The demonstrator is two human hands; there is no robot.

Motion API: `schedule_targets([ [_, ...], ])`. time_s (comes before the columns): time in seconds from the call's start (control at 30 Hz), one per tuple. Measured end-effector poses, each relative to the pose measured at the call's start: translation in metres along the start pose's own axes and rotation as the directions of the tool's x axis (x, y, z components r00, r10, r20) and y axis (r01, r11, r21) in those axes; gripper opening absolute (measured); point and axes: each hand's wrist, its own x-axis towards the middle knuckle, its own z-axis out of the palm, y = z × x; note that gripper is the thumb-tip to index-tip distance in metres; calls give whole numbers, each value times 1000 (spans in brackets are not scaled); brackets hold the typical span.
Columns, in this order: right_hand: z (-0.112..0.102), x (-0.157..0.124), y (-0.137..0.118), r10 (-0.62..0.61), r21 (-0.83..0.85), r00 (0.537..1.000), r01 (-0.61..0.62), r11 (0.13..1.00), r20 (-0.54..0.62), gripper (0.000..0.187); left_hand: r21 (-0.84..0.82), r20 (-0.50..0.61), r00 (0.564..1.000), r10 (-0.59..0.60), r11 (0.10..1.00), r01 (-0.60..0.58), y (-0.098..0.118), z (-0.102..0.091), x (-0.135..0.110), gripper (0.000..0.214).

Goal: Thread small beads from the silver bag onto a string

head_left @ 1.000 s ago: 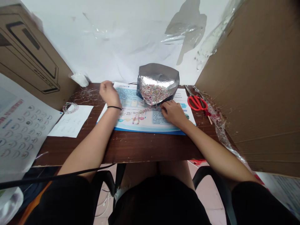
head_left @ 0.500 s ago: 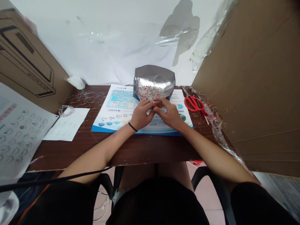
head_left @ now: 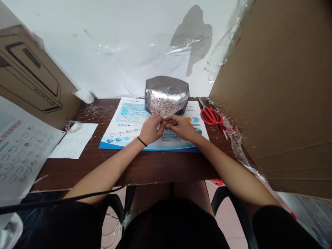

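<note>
My left hand (head_left: 151, 130) and my right hand (head_left: 180, 128) meet at the fingertips over a printed blue-and-white leaflet (head_left: 124, 129). Their fingers pinch a thin beaded strand (head_left: 163, 121), mostly hidden by the fingers. Just beyond them stands a silver foil pouch (head_left: 166, 96), open and full of tiny multicoloured beads, almost touching my fingers. A black band circles my left wrist.
Red-handled scissors (head_left: 211, 116) lie right of the leaflet on the dark wooden table (head_left: 160, 169). To the left are a ring of beads (head_left: 73, 126), a white paper sheet (head_left: 75, 142) and loose thin threads. Cardboard panels and plastic film flank both sides.
My left hand has moved from the leaflet's upper left to meet my right hand at the centre. The beaded strand no longer lies on the leaflet. The view has shifted slightly.
</note>
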Motion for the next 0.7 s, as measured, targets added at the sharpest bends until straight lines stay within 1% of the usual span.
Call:
schedule_targets([
  [0.03, 0, 0, 0, -19, -66, 1000, 19, 998, 0, 16, 9, 10, 1000, -4, 1000, 4, 0, 0, 0, 16],
  [0.1, 0, -1, 1, -76, -274, 997, 65, 959, -30, 12, 29, 46, 999, 5, 1000, -6, -2, -1, 0, 16],
  [0.17, 0, -2, 4, -140, -489, 988, 90, 868, -67, 13, 66, 74, 997, 23, 997, -28, -6, -4, 3, 17],
  [0.23, 0, -1, 7, -166, -599, 982, 78, 797, -93, 15, 139, 76, 997, 27, 990, -37, -13, -8, 8, 19],
  [0.3, -2, 1, 9, -166, -637, 978, 47, 769, -128, 17, 231, 90, 996, 15, 972, -36, -20, -12, 17, 21],
  [0.4, -4, 3, 11, -168, -655, 972, 18, 756, -167, 20, 333, 184, 982, -34, 943, -29, -28, -14, 35, 25],
  [0.47, -3, 3, 10, -172, -664, 970, 17, 747, -170, 21, 366, 293, 954, -55, 929, -59, -29, -11, 49, 24],
  [0.57, -1, 2, 9, -172, -675, 972, 19, 738, -160, 22, 392, 464, 882, -87, 913, -116, -29, -4, 65, 20],
  [0.63, -1, 3, 9, -167, -673, 974, 22, 740, -152, 22, 414, 508, 851, -132, 904, -107, -29, 2, 71, 19],
  [0.7, -1, 3, 10, -165, -673, 974, 20, 740, -152, 22, 433, 503, 848, -164, 897, -84, -30, 6, 74, 19],
])
